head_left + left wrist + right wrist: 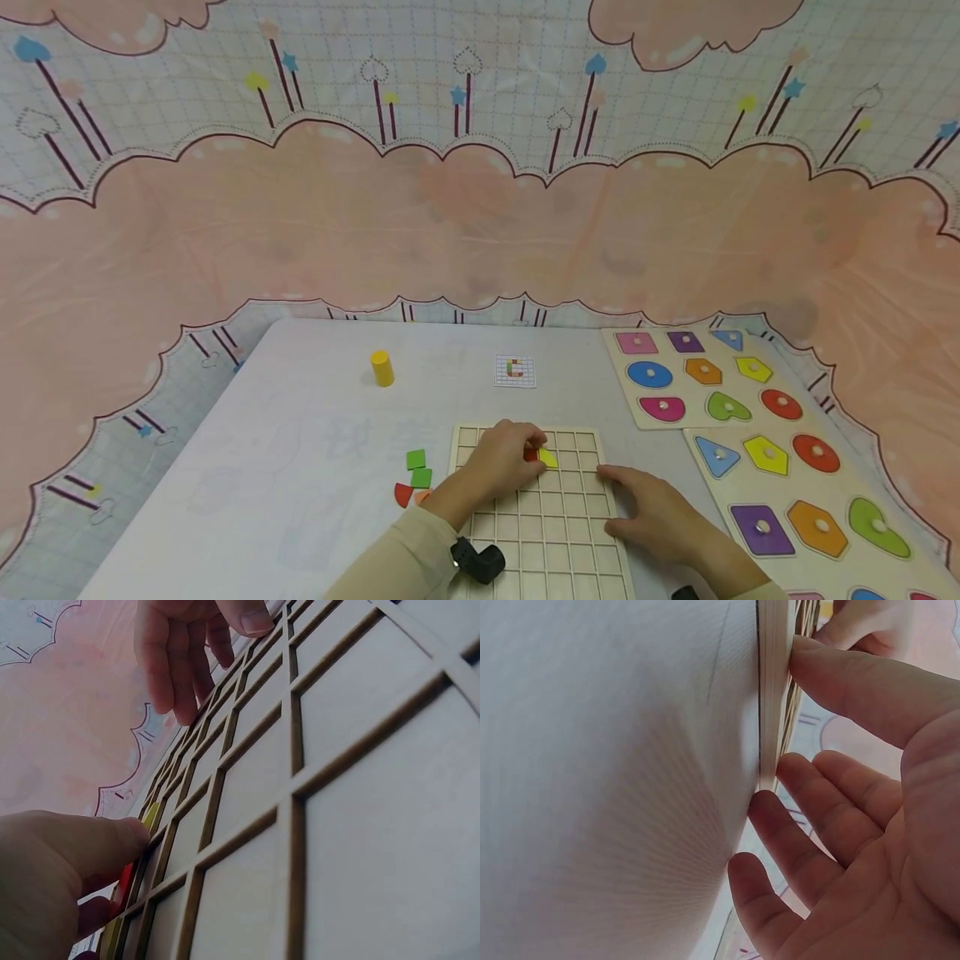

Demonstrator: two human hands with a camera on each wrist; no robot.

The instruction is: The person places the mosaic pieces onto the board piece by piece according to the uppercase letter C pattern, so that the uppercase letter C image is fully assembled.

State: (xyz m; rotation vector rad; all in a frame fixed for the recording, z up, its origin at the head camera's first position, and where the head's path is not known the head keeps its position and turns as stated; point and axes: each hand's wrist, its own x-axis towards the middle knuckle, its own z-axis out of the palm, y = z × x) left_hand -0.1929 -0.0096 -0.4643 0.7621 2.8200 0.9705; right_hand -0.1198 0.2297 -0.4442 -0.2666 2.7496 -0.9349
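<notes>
A wooden grid board (547,533) lies near the table's front edge. My left hand (521,452) rests over its upper rows and pinches a small red piece (531,454) against a yellow piece (549,457) that sits in a cell. In the left wrist view the thumb (67,855) presses on the red piece (125,879), with the yellow piece (151,815) just beyond. My right hand (637,500) lies with relaxed fingers against the board's right edge (774,690); its thumb (855,682) touches the rim and it holds nothing.
Two green squares (416,459), a red quarter piece (403,494) and an orange piece (422,497) lie left of the board. A yellow cylinder (382,367) and a pattern card (515,371) sit farther back. Two shape-peg puzzle boards (701,375) (795,500) fill the right side.
</notes>
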